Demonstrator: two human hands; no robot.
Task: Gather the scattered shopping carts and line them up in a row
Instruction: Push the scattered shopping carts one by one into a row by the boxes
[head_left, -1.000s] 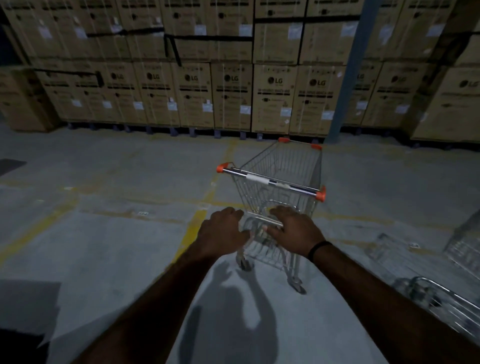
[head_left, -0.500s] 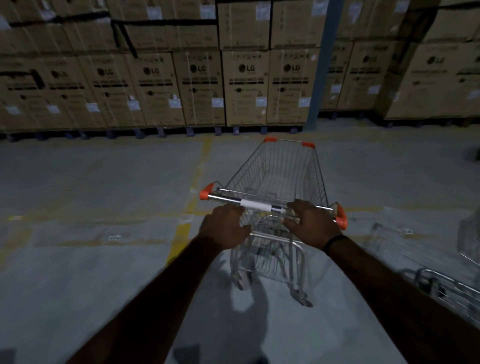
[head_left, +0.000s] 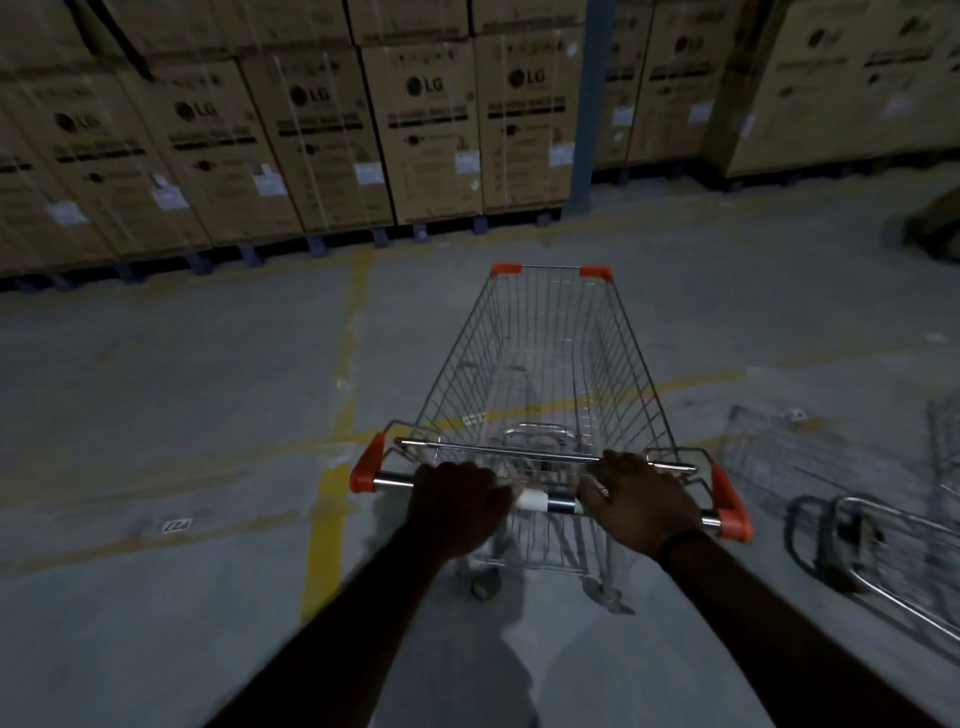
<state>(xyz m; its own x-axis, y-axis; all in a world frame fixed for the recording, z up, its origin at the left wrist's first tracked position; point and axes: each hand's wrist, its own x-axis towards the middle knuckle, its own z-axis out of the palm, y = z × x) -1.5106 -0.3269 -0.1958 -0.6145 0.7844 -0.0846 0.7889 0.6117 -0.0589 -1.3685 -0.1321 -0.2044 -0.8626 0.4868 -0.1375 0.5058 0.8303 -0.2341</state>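
On the concrete floor (head_left: 156, 405) beside a yellow line (head_left: 332, 499), both hands, left hand (head_left: 454, 506) and right hand (head_left: 641, 501), wrap the shopping cart (head_left: 540, 374) handlebar; pushing evenly should steer it toward the carts (head_left: 883, 545) at right.

I see the shopping cart (head_left: 540, 364) as shiny bare metal wire, its handle bar (head_left: 558, 503) polished chrome with glossy orange plastic end caps (head_left: 730, 501) and a white sleeve of unclear material mid-bar. My left hand (head_left: 454, 506) and right hand (head_left: 641, 501) are bare skin wrapped on that bar, matt black band (head_left: 680, 540) at the right wrist. Floor (head_left: 156, 395) reads as matt rough grey concrete with worn yellow paint lines (head_left: 332, 483); stacked boxes (head_left: 415, 130) are matt brown cardboard with white paper labels, and the second cart (head_left: 878, 545) at right is glossy metal tube, blurred.
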